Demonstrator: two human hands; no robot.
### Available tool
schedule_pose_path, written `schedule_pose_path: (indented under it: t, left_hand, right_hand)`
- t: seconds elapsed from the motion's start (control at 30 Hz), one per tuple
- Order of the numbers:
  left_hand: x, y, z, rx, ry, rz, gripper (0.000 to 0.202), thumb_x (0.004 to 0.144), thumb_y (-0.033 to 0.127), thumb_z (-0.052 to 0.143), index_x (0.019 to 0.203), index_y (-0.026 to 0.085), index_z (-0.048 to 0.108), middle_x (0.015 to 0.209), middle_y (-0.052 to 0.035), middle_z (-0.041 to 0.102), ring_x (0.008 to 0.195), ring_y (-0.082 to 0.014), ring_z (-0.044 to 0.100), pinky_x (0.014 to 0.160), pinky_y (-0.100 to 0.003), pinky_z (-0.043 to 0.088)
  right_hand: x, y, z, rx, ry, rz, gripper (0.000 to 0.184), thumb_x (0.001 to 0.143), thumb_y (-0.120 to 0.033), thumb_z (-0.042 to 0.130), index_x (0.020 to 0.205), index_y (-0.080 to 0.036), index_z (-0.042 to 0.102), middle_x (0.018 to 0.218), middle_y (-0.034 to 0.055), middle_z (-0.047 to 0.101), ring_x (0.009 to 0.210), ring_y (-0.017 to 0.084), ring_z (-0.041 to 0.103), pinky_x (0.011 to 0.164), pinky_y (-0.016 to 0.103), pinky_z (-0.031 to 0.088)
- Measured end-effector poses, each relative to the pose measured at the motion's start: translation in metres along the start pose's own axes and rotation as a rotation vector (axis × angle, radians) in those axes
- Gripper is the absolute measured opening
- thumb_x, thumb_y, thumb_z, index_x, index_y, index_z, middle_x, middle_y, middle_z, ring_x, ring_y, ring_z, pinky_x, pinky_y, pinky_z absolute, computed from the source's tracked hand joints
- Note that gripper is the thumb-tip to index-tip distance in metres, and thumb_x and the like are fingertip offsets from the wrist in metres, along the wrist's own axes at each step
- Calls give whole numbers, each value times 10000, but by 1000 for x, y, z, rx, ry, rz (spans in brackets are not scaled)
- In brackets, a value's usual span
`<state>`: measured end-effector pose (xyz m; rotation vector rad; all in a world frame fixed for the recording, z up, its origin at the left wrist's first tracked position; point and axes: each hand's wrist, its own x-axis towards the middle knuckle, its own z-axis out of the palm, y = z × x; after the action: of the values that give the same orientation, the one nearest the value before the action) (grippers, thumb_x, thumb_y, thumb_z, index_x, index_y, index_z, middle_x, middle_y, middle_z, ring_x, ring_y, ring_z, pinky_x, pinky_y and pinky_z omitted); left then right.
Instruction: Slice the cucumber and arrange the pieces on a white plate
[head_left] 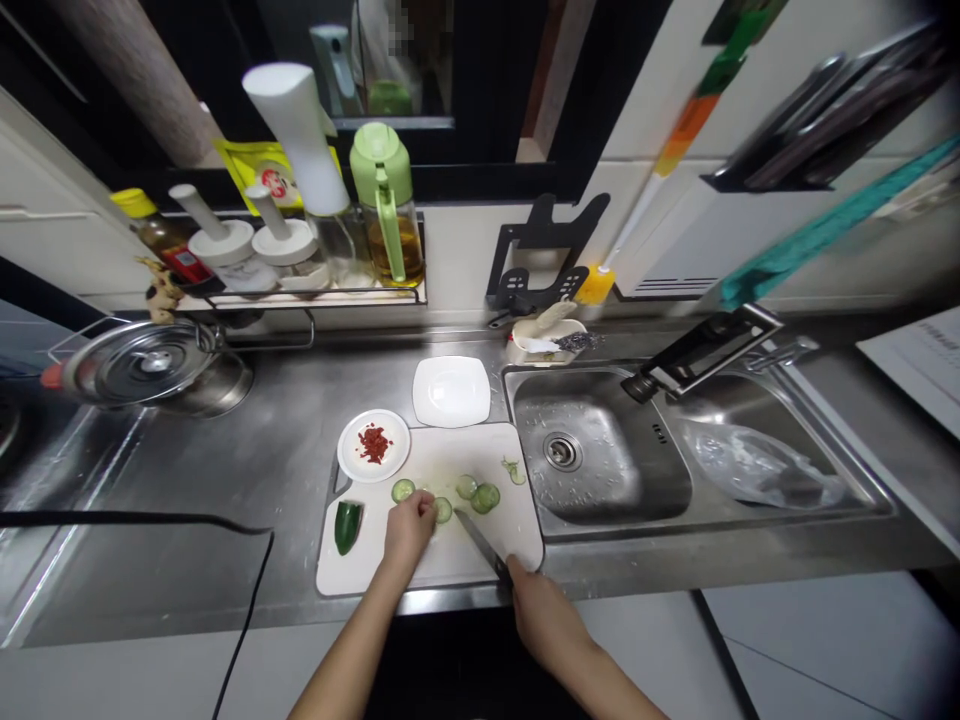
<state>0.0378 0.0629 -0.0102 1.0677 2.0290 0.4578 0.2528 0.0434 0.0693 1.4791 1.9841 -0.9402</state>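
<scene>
A white cutting board (450, 565) lies on the steel counter in front of me. My left hand (409, 528) is closed over a piece of cucumber near the board's middle. My right hand (536, 605) grips the handle of a knife (480, 540), whose blade points up-left toward the left hand. Several green cucumber slices (480, 495) lie on the board by the blade, one slice (403, 490) further left. A green pepper piece (347, 525) rests at the board's left end.
A small round plate with chopped red chili (373, 445) and a square white plate (451, 391) sit behind the board. The sink (600, 460) with a plastic bag (757, 465) is to the right. A pot lid (146, 365), seasoning bottles (386, 210) and a black cable (150, 520) are at left.
</scene>
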Motion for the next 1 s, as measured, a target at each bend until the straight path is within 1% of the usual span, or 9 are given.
schedule_pose_path:
  t: [0.1,0.17,0.33,0.5,0.63,0.8,0.9,1.0]
  left_hand:
    - [-3,0,3,27,56,30,136,781,160,533,801,196,663,696,3,659,669,-113,576,647,-205,360]
    - [-4,0,5,45,77,42,147,803,176,513,787,197,658,700,-5,659,675,-122,575,648,-215,352]
    - [-3,-1,7,89,100,22,159,814,189,501,800,194,659,747,-33,676,724,-147,593,660,-231,349]
    - [-1,-2,8,87,113,26,158,811,191,503,777,195,657,736,-34,676,720,-152,596,658,-233,352]
    - [-2,-2,9,75,115,35,160,810,194,501,783,198,658,744,-34,680,718,-152,601,665,-233,358]
    - [-2,-2,9,84,112,24,172,812,199,497,783,197,666,740,-36,681,717,-154,602,663,-233,359]
    - [-1,-2,8,89,106,20,173,815,198,497,786,197,668,743,-39,683,727,-156,605,663,-233,358]
    - [-1,0,7,104,104,19,177,817,197,493,775,198,665,751,-40,687,724,-158,605,659,-237,357]
  right_hand:
    - [2,-12,-4,-31,13,0,565,774,54,319,1306,-112,413,953,146,678,913,230,639,698,272,424]
    - [5,-22,-4,-60,4,0,619,756,68,319,1345,-110,388,987,156,674,948,237,634,719,275,439]
    - [10,-42,-1,-118,43,-24,595,804,39,297,1379,-95,370,1029,189,659,971,247,629,761,285,462]
    - [11,-45,2,-160,30,-36,591,813,43,269,1385,-74,361,1027,194,658,957,247,635,761,297,473]
    - [11,-46,0,-174,31,-42,591,811,53,249,1381,-56,358,1024,198,659,949,251,638,773,314,474]
    - [8,-50,-4,-130,39,-28,574,810,53,250,1353,-63,397,1015,196,665,944,237,644,774,296,472]
    - [9,-52,-5,-86,17,-8,560,812,40,271,1337,-85,419,1029,180,666,963,232,636,780,290,471]
    - [12,-52,-3,-55,-4,-35,571,809,33,274,1360,-65,385,1076,182,650,1015,244,611,832,313,458]
